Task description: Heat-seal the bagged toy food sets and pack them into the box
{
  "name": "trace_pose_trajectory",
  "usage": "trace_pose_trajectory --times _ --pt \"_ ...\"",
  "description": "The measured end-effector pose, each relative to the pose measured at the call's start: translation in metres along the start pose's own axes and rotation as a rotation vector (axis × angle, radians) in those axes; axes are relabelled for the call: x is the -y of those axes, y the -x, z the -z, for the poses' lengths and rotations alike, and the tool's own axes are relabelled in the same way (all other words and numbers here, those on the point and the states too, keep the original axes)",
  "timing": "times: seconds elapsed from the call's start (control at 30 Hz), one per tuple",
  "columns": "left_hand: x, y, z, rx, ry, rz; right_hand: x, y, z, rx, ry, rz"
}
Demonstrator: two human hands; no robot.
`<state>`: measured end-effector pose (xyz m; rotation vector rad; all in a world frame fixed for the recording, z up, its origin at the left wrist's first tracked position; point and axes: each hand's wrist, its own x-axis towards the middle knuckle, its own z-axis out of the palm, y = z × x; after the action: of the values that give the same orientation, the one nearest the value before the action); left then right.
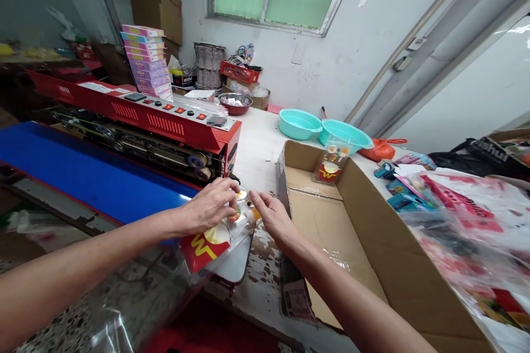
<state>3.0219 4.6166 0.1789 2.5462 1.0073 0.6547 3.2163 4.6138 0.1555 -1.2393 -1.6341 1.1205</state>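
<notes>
A clear plastic package (206, 246) with a red card marked with a yellow W and small toy food pieces lies tilted between my hands, at the end of the blue belt (95, 168). My left hand (213, 204) is over its upper left part, fingers bent together on the plastic. On the package's right edge, my right hand (271, 218) has its thumb and fingers closed on the film. A similar package (330, 168) leans upright at the far end of the open cardboard box (368, 220).
The red sealing machine (165, 121) stands behind the belt. Turquoise basins (298, 126) and a metal bowl (234, 105) are farther back. Plastic bags (464, 215) lie to the right. Stacked pastel boxes (149, 66) rise behind the machine.
</notes>
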Motion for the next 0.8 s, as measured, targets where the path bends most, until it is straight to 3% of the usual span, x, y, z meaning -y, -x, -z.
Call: trace_pose_trajectory --times 0.13,0.23,0.33,0.43,0.53,0.63,0.73,0.8 --pt "-0.003 -0.005 -0.003 -0.034 0.039 0.002 -0.003 0.007 -0.002 0.086 0.254 0.135" --pt "-0.004 -0.009 -0.003 -0.063 0.070 0.011 0.003 0.009 -0.005 0.203 0.298 0.177" --pt "-0.004 -0.011 0.000 -0.091 0.096 0.046 0.013 0.008 -0.004 0.332 0.198 0.194" --pt "-0.006 -0.012 0.006 -0.107 0.141 0.100 0.017 0.005 -0.001 0.395 -0.019 0.110" --pt "-0.008 -0.012 0.009 -0.132 0.196 0.116 0.013 0.000 0.004 0.378 -0.258 -0.074" --pt "-0.005 -0.011 0.009 -0.204 0.277 0.146 0.007 -0.004 0.007 0.318 -0.343 -0.209" --pt "0.001 -0.001 0.003 -0.347 0.409 0.338 0.007 -0.005 0.008 0.232 -0.367 -0.288" --pt "0.002 0.013 -0.004 -0.352 0.526 0.529 0.010 -0.004 0.008 0.156 -0.378 -0.299"
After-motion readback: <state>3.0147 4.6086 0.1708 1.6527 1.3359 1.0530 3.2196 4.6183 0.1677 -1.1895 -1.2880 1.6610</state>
